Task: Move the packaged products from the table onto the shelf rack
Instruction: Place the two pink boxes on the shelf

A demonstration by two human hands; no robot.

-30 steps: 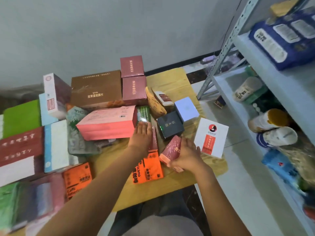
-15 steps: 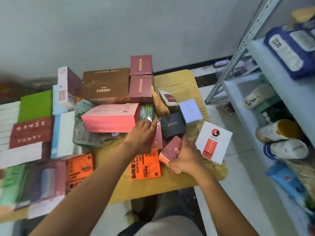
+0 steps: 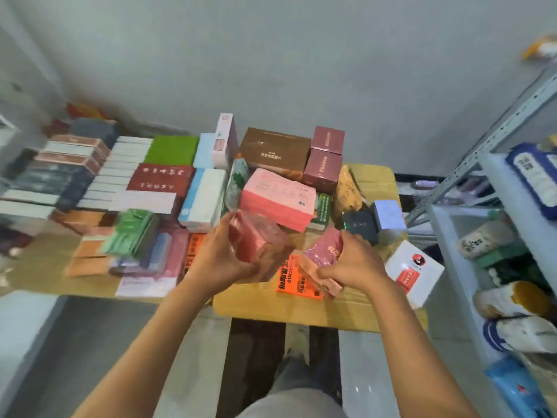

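The left hand (image 3: 221, 260) has its fingers curled round a red packet (image 3: 256, 239), held above the table (image 3: 301, 309). At three o'clock of it the right hand (image 3: 352, 267) grips a pink packet (image 3: 324, 251) over an orange packet (image 3: 289, 276). The shelf rack (image 3: 452, 236) stands further toward three o'clock.

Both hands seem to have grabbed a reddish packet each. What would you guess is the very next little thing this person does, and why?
Probably swing both packets right, toward the shelf rack. The left hand already grips a red packet lifted above the table, and the right hand grips a pink packet over the orange packet. Nothing more needs picking up.
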